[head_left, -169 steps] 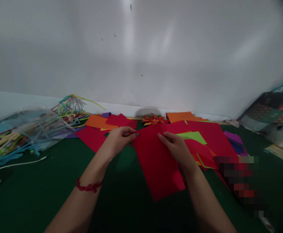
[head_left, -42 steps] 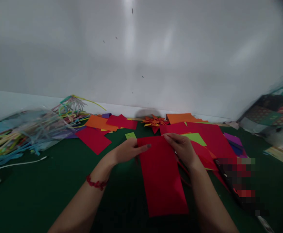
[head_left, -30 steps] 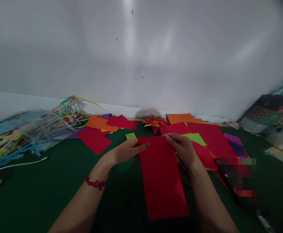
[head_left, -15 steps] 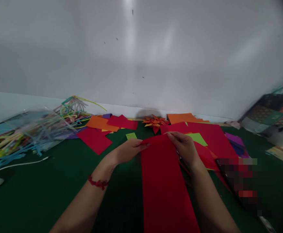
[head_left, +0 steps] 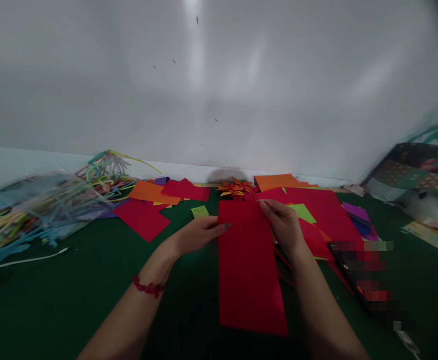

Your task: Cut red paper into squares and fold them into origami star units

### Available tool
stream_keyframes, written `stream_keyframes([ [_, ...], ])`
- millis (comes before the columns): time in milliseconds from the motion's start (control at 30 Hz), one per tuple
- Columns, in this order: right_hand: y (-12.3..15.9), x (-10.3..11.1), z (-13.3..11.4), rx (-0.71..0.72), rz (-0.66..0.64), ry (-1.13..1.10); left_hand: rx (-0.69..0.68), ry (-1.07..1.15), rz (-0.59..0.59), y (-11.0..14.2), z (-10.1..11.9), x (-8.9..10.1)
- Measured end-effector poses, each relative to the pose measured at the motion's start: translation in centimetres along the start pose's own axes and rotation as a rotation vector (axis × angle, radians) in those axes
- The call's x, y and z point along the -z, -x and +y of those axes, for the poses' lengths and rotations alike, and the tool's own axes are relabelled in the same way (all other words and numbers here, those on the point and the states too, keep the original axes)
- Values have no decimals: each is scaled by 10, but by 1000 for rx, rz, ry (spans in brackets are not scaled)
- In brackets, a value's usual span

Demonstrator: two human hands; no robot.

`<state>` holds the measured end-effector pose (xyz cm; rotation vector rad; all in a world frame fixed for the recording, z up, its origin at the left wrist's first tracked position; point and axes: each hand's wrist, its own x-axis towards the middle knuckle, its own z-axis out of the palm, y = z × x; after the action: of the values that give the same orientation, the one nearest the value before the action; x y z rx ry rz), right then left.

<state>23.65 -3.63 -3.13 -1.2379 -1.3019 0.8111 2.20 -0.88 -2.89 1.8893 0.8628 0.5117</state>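
A long rectangular sheet of red paper hangs between my hands, its near edge showing above the dark green table. My left hand pinches its left edge near the top, thumb on the face turned to me. At the top right corner my right hand grips the sheet between thumb and fingers. Beyond the sheet, a folded orange-red paper flower sits by the wall. Red scissor-like handles show partly beside my right wrist, the rest hidden by the sheet.
Colourful pipe cleaners and a clear plastic bag lie at left, near a white cable. Orange paper, a small green piece and larger red sheets lie at the back. A phone lies at right.
The red sheet has been raised and tilted, so its near edge is now in view and it looks shorter. Both hands keep their hold. The view has shifted slightly.
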Motion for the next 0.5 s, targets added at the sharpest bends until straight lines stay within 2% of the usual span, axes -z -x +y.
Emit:
stream_keyframes([
  [233,0,-1,-4,-2,6,-11,-4,125,-79,-1,3,-3],
  [500,-1,1,-2,8,87,-8,4,1,-134,1,1,-3],
])
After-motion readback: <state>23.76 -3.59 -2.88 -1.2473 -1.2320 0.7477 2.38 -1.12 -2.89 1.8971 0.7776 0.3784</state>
